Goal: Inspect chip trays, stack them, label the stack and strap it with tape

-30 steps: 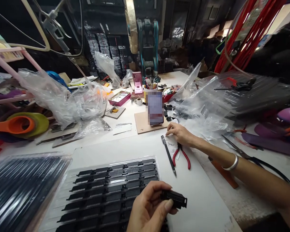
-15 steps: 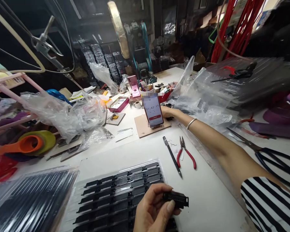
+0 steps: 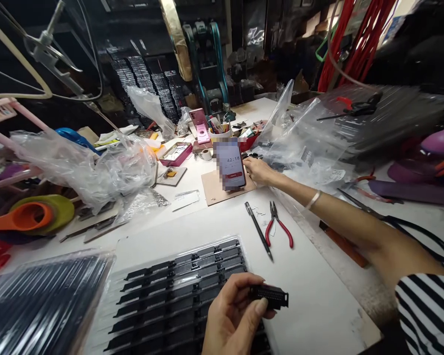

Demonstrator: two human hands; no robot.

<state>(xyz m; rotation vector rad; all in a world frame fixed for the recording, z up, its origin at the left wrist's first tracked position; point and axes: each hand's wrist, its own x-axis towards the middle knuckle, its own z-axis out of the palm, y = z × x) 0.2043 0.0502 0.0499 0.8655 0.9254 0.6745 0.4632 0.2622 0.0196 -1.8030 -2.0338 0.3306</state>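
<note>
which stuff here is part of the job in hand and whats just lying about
Likely the job:
black slotted piece, held in the left hand
rows of similar black parts

Probably just lying about:
scissors
pink phone
clear plastic bag

You read 42:18 on the phone (image 3: 234, 167), its left side pixelated; white label (image 3: 336, 175) on plastic (image 3: 307, 140): illegible.

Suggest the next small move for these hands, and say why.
I'd probably bring the right hand from beside the smartphone toward the slotted black connector: the left hand grips it near one end, leaving the other end exposed. Whether the right hand pinches anything, I cannot tell.
</note>
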